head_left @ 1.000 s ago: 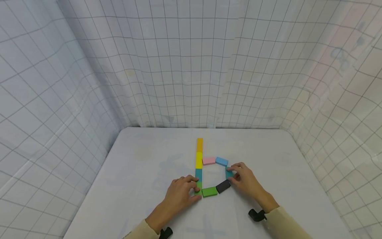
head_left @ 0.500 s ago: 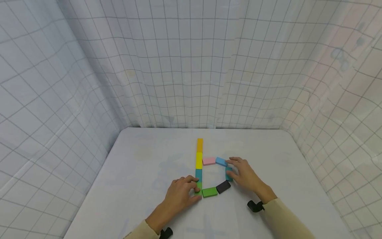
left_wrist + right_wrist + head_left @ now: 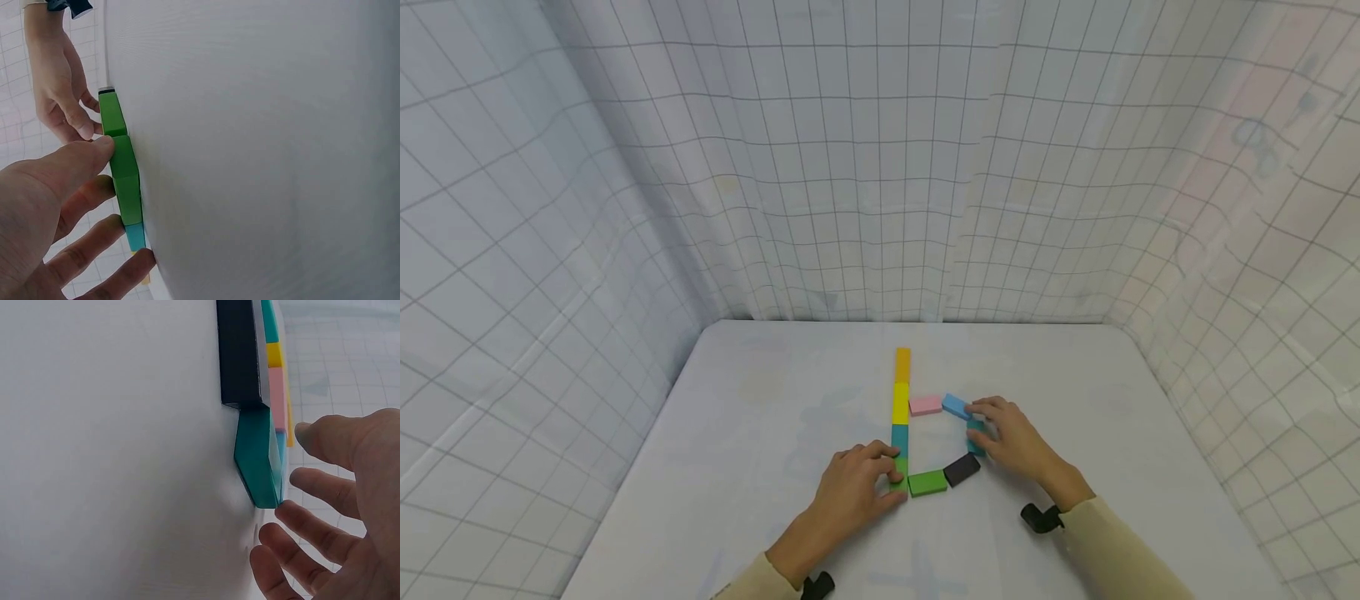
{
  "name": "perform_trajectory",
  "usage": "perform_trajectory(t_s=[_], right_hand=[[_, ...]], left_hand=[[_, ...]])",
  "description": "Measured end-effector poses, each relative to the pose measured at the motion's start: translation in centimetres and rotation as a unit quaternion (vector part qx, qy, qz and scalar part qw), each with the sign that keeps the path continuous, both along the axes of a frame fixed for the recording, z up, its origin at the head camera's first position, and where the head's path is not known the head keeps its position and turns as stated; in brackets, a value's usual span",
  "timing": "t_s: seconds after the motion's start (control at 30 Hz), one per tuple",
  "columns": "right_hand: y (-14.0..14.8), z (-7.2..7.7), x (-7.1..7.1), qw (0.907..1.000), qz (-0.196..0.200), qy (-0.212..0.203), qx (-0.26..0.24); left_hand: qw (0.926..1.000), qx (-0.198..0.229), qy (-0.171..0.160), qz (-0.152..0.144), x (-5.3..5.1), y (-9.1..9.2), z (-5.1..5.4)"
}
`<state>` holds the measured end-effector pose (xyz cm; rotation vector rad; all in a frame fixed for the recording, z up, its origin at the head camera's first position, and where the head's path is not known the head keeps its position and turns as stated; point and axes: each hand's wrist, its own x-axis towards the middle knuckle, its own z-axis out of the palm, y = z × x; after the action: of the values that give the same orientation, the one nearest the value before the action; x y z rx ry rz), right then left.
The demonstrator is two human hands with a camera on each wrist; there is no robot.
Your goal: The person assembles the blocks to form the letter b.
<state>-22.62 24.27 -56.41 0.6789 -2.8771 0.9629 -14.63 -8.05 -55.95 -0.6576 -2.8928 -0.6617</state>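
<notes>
Small coloured blocks form a straight column with a loop on its right. My left hand [image 3: 853, 487] holds the column's lowest green block [image 3: 129, 199], thumb at its near end and fingers along its side. A blue-teal block [image 3: 899, 438], a yellow block [image 3: 901, 403] and an orange block [image 3: 902, 365] continue the column. My right hand [image 3: 1021, 443] has its fingers loosely spread by the light blue block [image 3: 953, 405] and the teal block [image 3: 255, 456], its index fingertip at the light blue block's right end. A pink block [image 3: 925, 406], black block [image 3: 962, 470] and second green block [image 3: 928, 483] make up the loop.
The blocks lie on a white table [image 3: 760, 417]. White grid-patterned curtains [image 3: 895, 167] surround its back and sides. Black wrist-worn devices [image 3: 1041, 518] sit at both sleeves.
My right hand has loosened from the teal block and shifted slightly away, its index finger reaching the light blue block, which has turned slightly. My left hand has stayed in place.
</notes>
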Motion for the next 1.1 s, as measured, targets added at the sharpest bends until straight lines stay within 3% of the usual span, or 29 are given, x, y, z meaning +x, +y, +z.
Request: perform_trajectory(t_s=[0.13, 0.3, 0.57, 0.9, 1.1], right_hand=[[-0.2, 0.3, -0.6, 1.0, 0.006, 0.005, 0.0], [-0.7, 0.8, -2.5, 0.9998, 0.02, 0.006, 0.003], [-1.0, 0.6, -5.0, 0.9986, 0.024, -0.037, 0.031], [-1.1, 0.6, -5.4, 0.9974, 0.021, -0.062, 0.029], [-1.1, 0.9, -5.2, 0.9968, 0.023, -0.068, 0.036]], left_hand=[[1.0, -0.001, 0.001, -0.002, 0.0, -0.1, 0.0], [1.0, 0.0, 0.004, -0.001, -0.1, -0.2, 0.1], [1.0, -0.006, -0.003, 0.001, -0.1, -0.1, 0.0], [1.0, -0.004, -0.004, 0.004, -0.1, 0.0, 0.0], [0.9999, -0.004, 0.011, 0.001, 0.0, 0.0, 0.1]])
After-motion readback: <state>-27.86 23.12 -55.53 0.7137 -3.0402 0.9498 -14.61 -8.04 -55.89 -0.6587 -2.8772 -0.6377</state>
